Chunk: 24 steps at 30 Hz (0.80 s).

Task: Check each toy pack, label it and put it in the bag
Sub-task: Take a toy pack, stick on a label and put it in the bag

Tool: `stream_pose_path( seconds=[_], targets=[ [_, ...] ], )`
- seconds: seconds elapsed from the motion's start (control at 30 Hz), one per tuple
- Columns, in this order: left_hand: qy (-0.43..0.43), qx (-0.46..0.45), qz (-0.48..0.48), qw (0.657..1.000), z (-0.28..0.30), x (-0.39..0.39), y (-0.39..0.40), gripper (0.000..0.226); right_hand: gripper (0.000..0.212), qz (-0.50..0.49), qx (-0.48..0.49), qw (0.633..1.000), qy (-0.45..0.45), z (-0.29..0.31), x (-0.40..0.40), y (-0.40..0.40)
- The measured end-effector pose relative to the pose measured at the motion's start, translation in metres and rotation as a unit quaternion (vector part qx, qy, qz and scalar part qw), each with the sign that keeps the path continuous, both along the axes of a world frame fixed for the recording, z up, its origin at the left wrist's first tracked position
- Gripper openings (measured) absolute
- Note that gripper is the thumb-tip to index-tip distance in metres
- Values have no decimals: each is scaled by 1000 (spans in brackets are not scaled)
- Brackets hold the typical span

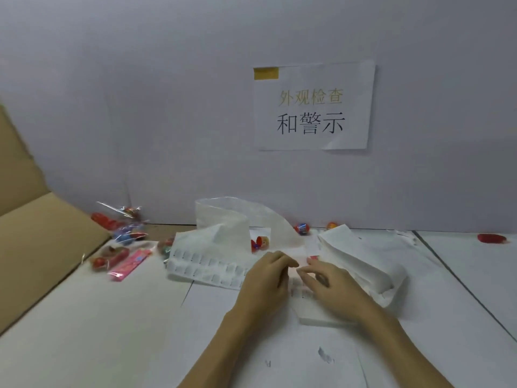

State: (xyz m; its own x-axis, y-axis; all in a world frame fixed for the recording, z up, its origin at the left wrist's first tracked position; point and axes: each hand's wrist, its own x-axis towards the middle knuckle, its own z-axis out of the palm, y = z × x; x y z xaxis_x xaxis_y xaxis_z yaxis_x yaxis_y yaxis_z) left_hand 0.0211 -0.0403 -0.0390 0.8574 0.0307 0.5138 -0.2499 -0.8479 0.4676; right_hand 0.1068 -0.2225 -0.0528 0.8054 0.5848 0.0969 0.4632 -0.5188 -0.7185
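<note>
Toy packs point(123, 247) lie far left by the cardboard box point(42, 233), nearer the left hand point(265, 278). That hand, fingers curled, meets the right hand point(324, 281) over the label sheet point(207, 268), apparently pinching 1 label; I cannot tell for sure.

Left hand point(265, 278), right hand point(327, 287), label sheet point(207, 268)

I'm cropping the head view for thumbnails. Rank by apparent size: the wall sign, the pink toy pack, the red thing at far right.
1. Wall sign, by far the largest.
2. Pink toy pack.
3. Red thing, slightly smaller than the pack; it lies farther away, so true size is unsure.
</note>
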Motion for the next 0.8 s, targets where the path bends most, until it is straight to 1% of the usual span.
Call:
stream_pose_path(
  seconds=[0.07, 0.13, 0.17, 0.23, 0.27, 0.3, 0.33, 0.37, 0.43, 0.47, 0.5, 0.57, 0.6, 0.7, 0.8],
  targets=[
    [-41, 32, 105, 993, 3, 0, 5, 27, 24, -8, -28, 999, -26, -2, 0, 0],
    [-38, 76, 224, 971, 2, 1, 12, 27, 27, -19, -46, 998, -49, -1, -1, 2],
    [-4, 92, 275, 957, 1, 1, 15, 28, 29, -27, -51, 997, -56, 0, -2, 2],
    [112, 104, 336, 930, -2, 0, 21, 37, 31, -54, -50, 995, -68, 0, -3, 4],
    [158, 103, 337, 922, -5, -1, 23, 41, 32, -68, -45, 993, -81, 1, -4, 5],
    [184, 104, 319, 924, -8, -1, 24, 43, 35, -76, -37, 992, -97, 1, -4, 6],
    [190, 101, 286, 934, -11, 0, 24, 41, 38, -74, -26, 991, -113, 2, -6, 7],
    [184, 90, 245, 948, -12, -1, 22, 38, 39, -61, -18, 990, -126, 3, -7, 8],
    [147, 35, 174, 973, -11, -1, 19, 27, 37, -22, -34, 990, -134, 4, -9, 11],
    [127, 7, 153, 980, -10, -1, 19, 26, 37, -5, -55, 990, -129, 3, -9, 12],
    [106, -13, 142, 984, -7, -1, 19, 29, 38, 5, -77, 990, -122, 3, -10, 13],
    [72, -42, 143, 986, -4, -2, 22, 34, 39, 11, -106, 988, -110, 0, -10, 14],
    [58, -62, 147, 985, -3, -2, 23, 32, 39, 9, -110, 988, -106, 0, -10, 15],
    [20, -125, 160, 979, -1, -1, 29, 17, 37, -4, -109, 989, -100, -1, -9, 16],
    [-34, -158, 222, 962, 1, 1, 35, 12, 37, -23, -113, 988, -100, -2, -9, 17]
  ],
)
